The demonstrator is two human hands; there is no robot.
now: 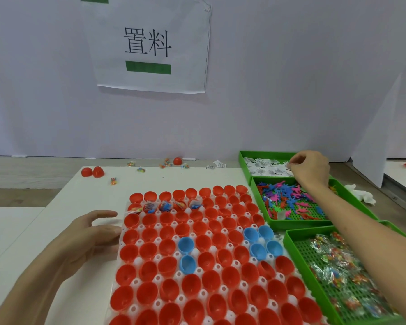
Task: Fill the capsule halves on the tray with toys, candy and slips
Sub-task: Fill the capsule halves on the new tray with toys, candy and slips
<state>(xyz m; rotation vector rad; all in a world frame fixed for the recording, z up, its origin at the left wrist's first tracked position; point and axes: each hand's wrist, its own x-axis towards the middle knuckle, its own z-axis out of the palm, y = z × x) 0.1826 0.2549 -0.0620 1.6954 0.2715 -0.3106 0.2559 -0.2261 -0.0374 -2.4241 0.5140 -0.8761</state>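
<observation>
The tray [138, 242] sits at centre, running off the near edge: white moulded plastic with rounded knobs poking up between the cups. Almost every cup holds one of the red halves [148, 290], glossy open shells, mouths up. A few blue halves [185, 245] break the red, two near the middle and a cluster of four toward 3 o'clock. In the second row from the far end, the five filled halves [165, 205] at 11 o'clock already carry crinkly packets and little blue toys; the rest look hollow.

At 9 o'clock of the tray, the left hand [89, 238] lies on the table [174, 177], fingers loosely spread and gripping nothing, fingertips right at the tray's edge.

The right hand [311, 170] is up at 1 o'clock, arm stretched over the bins, fingers curled down and bunched, pinching at the slips [265, 167], small white printed papers heaped in the far bin [263, 153].

Three green plastic bins with grid floors line the tray's right side. At 2 o'clock, the middle bin [298, 224] holds the toys [288, 200], flat rubbery figures in blue, pink and red. At 4 o'clock, the near bin [291, 247] holds the candy [335, 266], shiny clear wrappers with coloured beads inside.

Further out at 11 o'clock, two loose capsules [92, 171], red and rounded, lie on the table corner. Stray packets [167, 162] are scattered at 12 o'clock. A paper sign [148, 43] with black characters and a green bar hangs on the pale wall. A crumpled white tissue [363, 194] lies at 3 o'clock beyond the bins.
</observation>
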